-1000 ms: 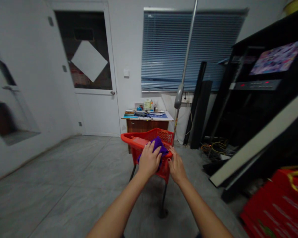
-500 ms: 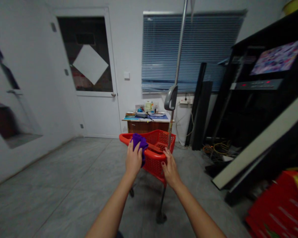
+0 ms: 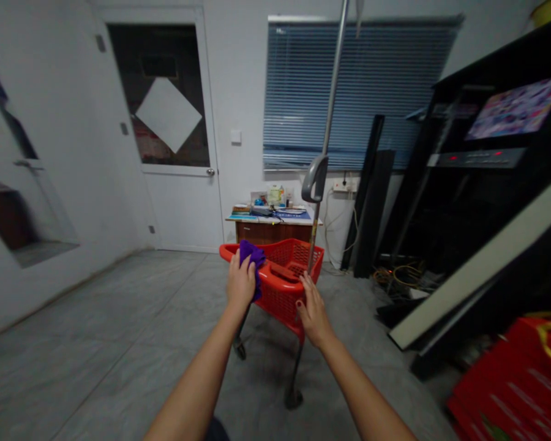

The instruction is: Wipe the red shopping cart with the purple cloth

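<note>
A red plastic shopping cart with a perforated basket stands in front of me on thin legs with wheels. My left hand is closed on a bunched purple cloth, pressed against the basket's left rim. At the near right corner of the basket lies my right hand, its fingers stretched along the edge and the thumb apart on the side. A metal pole with a grey plastic handle rises from the basket's right side.
Behind the cart is a small wooden desk with several items on top. Long panels lean at the right, near cables and a red bag. A white door stands at the back left; grey floor lies around the cart.
My left hand and the purple cloth have slid a little left along the basket's rim. My right hand stays at the corner. The view has shifted slightly.
</note>
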Tool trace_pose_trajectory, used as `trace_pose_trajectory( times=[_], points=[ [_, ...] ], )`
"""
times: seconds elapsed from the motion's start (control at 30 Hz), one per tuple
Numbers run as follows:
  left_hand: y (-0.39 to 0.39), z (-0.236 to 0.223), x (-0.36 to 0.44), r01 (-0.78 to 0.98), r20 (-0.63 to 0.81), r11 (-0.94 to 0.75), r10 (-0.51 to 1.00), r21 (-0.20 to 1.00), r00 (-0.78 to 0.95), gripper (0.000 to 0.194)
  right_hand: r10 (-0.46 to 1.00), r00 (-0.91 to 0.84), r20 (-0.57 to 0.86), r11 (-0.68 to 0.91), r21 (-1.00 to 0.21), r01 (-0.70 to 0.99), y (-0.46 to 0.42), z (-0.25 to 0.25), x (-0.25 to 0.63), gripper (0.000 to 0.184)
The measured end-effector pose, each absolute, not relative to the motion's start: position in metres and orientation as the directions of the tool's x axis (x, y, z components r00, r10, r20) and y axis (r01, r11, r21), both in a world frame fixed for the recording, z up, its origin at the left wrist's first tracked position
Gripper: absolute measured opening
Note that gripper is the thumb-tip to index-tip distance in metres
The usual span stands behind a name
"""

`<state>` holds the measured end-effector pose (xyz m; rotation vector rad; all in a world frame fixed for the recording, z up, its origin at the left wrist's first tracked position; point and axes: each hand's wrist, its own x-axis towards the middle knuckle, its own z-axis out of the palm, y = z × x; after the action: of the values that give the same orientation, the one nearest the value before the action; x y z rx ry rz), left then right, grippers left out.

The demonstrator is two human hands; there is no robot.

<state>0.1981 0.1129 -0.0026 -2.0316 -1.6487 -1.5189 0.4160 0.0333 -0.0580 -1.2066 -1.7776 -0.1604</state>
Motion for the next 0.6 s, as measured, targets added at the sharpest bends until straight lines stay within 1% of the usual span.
trace_pose_trajectory(
  times=[0.07, 0.23, 0.33, 0.4, 0.5, 0.57, 0.6],
  points=[
    [0.099, -0.008, 0.211, 0.793, 0.752, -0.423, 0.655, 0.438, -0.065, 0.038, 0.643, -0.053, 0.764, 0.514, -0.379, 0.769, 0.036, -0.062, 0.410, 0.066],
    [0.048, -0.019, 0.255, 0.813, 0.780, -0.512, 0.613, 0.275, 0.122, 0.037, 0.635, -0.075, 0.769, 0.553, -0.384, 0.740, 0.036, -0.071, 0.400, 0.070],
    [0.043, -0.015, 0.251, 0.803, 0.777, -0.562, 0.589, 0.196, 0.223, 0.035, 0.628, -0.087, 0.774, 0.575, -0.385, 0.722, 0.031, -0.074, 0.398, 0.071],
    [0.053, -0.009, 0.233, 0.815, 0.763, -0.546, 0.606, 0.194, 0.224, 0.034, 0.629, -0.106, 0.771, 0.584, -0.378, 0.718, 0.028, -0.076, 0.400, 0.072],
    [0.072, 0.000, 0.204, 0.847, 0.749, -0.477, 0.645, 0.237, 0.154, 0.035, 0.643, -0.130, 0.755, 0.580, -0.368, 0.727, 0.033, -0.078, 0.409, 0.074],
    [0.076, 0.004, 0.196, 0.859, 0.746, -0.444, 0.656, 0.254, 0.119, 0.035, 0.667, -0.074, 0.741, 0.529, -0.402, 0.748, 0.047, -0.081, 0.417, 0.072],
    [0.074, 0.006, 0.198, 0.866, 0.743, -0.429, 0.660, 0.256, 0.107, 0.035, 0.680, -0.011, 0.733, 0.483, -0.436, 0.760, 0.057, -0.082, 0.421, 0.070]
  ],
)
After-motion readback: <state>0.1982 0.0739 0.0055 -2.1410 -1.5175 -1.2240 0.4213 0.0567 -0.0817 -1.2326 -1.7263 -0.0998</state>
